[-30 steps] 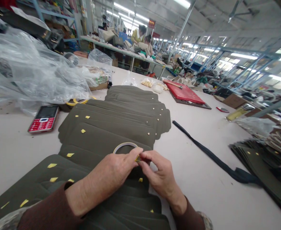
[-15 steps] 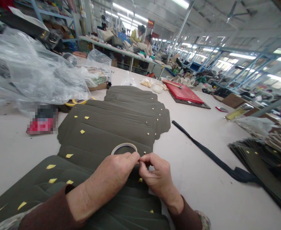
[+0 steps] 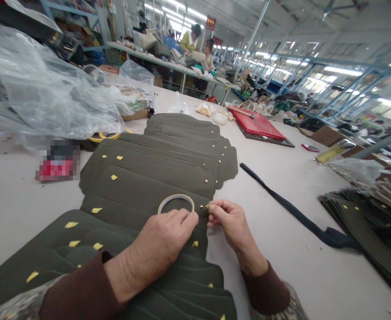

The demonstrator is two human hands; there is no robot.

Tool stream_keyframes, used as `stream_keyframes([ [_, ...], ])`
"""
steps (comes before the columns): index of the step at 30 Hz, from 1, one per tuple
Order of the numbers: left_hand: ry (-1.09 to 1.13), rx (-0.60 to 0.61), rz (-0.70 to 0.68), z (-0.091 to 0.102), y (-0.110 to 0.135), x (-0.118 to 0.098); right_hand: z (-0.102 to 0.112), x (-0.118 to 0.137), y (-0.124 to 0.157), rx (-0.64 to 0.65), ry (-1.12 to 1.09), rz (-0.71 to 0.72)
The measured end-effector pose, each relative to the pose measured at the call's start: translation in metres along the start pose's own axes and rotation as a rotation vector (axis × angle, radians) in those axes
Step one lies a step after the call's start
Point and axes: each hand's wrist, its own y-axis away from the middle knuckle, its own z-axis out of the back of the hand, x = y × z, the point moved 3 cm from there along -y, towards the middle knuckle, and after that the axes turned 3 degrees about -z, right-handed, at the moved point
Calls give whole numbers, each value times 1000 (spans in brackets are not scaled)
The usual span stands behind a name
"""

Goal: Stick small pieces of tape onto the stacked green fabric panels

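My left hand (image 3: pixel 169 238) is closed around the near side of a roll of yellow tape (image 3: pixel 176 198), over the overlapping dark olive panels (image 3: pixel 155 173). In my right hand (image 3: pixel 229 224), thumb and forefinger pinch a small yellow piece of tape (image 3: pixel 207 206). That hand is at the panels' right edge, beside a small gold stud (image 3: pixel 201 207). More studs dot the right side of the panels farther back. Several yellow tape pieces, such as one piece (image 3: pixel 97 210), stick to the panels on the left and near side.
A black strap (image 3: pixel 282 204) lies to the right, leading to a stack of dark panels (image 3: pixel 358 222). Clear plastic bags (image 3: pixel 49 93) heap at the left. A red board (image 3: pixel 255 122) with a hammer (image 3: pixel 244 112) lies at the back. Two people work at a farther table.
My hands, which were together at the tape, have moved apart. My right hand has gone right with a small yellow tape piece, while my left keeps the roll.
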Motion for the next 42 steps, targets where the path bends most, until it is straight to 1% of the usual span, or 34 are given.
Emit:
stream_keyframes([
  [2, -65, 155, 47, -5, -1, 4, 7, -2, -3, 27, 43, -5],
  [4, -80, 253, 69, -9, -2, 6, 10, -3, -4, 55, 114, 12],
  [7, -31, 326, 70, -11, -2, 5, 10, -4, -1, 76, 232, 32],
  [9, -5, 346, 63, -10, -1, 3, 9, -3, 0, 78, 331, 53],
  [11, -1, 349, 54, -10, -1, 3, 6, 0, 2, 69, 442, 119],
  [15, -2, 330, 47, -10, 0, 4, -3, 6, 5, 32, 639, 294],
  [20, 1, 324, 44, -12, 0, 5, -11, 3, 6, -13, 809, 449],
  [22, 3, 323, 51, -12, 1, 5, -9, 1, 7, -45, 836, 461],
  [24, 4, 314, 60, -12, 1, 6, -4, 1, 9, -70, 825, 438],
  [26, 14, 300, 60, -12, 2, 7, 1, 1, 13, -55, 805, 431],
  [28, 25, 283, 56, -13, 3, 8, 3, 1, 17, -24, 804, 469],
  [30, 31, 272, 50, -14, 4, 9, 2, 0, 21, -15, 827, 527],
  [34, 29, 290, 44, -14, 3, 9, -6, -4, 20, -59, 916, 604],
  [38, -3, 297, 35, -8, 0, 7, -14, -3, 13, -88, 959, 603],
  [40, -13, 256, 33, -4, -1, 7, -16, 0, 11, -81, 967, 578],
  [42, -3, 189, 36, 0, -1, 8, -17, 3, 11, -41, 982, 544],
])
